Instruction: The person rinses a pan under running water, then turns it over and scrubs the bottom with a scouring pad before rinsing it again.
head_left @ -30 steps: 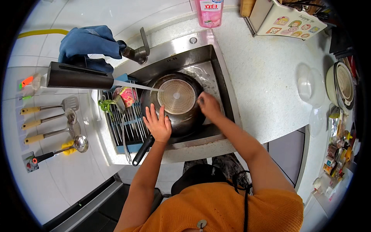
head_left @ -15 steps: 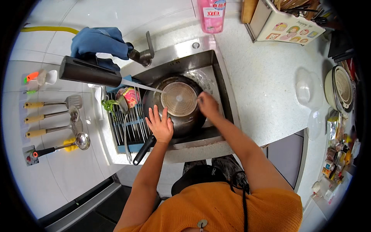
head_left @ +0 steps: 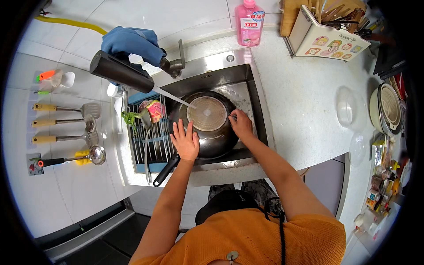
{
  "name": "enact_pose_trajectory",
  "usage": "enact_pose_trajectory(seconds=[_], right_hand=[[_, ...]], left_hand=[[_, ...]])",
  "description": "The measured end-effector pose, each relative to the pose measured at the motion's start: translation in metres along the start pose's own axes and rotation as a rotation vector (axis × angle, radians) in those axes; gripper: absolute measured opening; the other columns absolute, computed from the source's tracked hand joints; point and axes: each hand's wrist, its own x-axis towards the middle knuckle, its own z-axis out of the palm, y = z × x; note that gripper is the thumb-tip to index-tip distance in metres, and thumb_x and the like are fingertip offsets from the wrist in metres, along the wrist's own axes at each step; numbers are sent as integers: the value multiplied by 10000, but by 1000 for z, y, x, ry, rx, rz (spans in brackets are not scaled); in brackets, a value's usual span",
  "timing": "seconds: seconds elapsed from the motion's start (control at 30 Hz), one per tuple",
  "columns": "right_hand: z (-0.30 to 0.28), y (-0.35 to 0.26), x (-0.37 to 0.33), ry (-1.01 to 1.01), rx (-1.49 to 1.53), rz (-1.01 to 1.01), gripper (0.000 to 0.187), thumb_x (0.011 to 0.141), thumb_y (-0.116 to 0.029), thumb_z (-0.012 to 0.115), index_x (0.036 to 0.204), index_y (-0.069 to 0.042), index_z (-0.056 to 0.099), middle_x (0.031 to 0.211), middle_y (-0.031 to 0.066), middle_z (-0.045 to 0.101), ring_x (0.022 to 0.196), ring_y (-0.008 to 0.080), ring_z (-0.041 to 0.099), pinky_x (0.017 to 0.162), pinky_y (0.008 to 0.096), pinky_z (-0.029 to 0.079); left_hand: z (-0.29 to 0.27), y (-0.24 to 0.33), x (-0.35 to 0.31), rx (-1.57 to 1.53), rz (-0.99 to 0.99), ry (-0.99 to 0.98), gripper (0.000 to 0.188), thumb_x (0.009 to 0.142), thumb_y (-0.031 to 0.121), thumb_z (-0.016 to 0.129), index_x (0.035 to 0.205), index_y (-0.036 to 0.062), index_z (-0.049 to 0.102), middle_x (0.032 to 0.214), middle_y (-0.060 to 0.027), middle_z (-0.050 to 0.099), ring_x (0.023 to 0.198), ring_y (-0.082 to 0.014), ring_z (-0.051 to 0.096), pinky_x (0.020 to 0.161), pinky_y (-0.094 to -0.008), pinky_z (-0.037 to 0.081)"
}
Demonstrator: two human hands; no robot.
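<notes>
I see a dark pan (head_left: 207,126) upside down in the steel sink (head_left: 254,104), nearly filling it wall to wall. Its black handle (head_left: 166,170) points down-left, out over the sink's front edge. My left hand (head_left: 185,141) lies flat with spread fingers on the pan. My right hand (head_left: 241,124) is curled at the pan's right rim; I cannot tell what it pinches. Water from the faucet (head_left: 121,71) hits the pan's bottom.

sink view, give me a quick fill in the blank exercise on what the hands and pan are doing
1. The dark pan lies bottom-up in the ____.
2. The left hand lies flat on the pan with its fingers ____.
3. The right hand is at the pan's ____ rim.
4. Water from the tap lands on the pan's ____.

Missing words: sink; spread; right; base
</notes>
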Motion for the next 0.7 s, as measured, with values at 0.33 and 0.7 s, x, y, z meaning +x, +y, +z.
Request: enact_pose_trajectory(seconds=[0.33, 0.7], right_hand=[[0, -17, -8, 17, -98, -91, 115, 742, -90, 617, 831, -90, 544, 836, 97, 580, 837, 304, 561, 705, 415, 450], [0, -25, -16, 25, -32, -96, 93, 729, -79, 606, 786, -99, 536, 810, 94, 569, 785, 315, 559, 663, 419, 448]], left_hand=[[3, 2, -1, 28, 34, 36, 433, 828, 256, 462, 1257, 193, 468, 1402, -138, 304, 1312, -366, 214, 978, -605, 211], [5, 0, 2, 13, 33, 70, 433, 824, 251, 470, 1255, 201, 473, 1398, -136, 311, 1310, -362, 224, 974, -603, 214]])
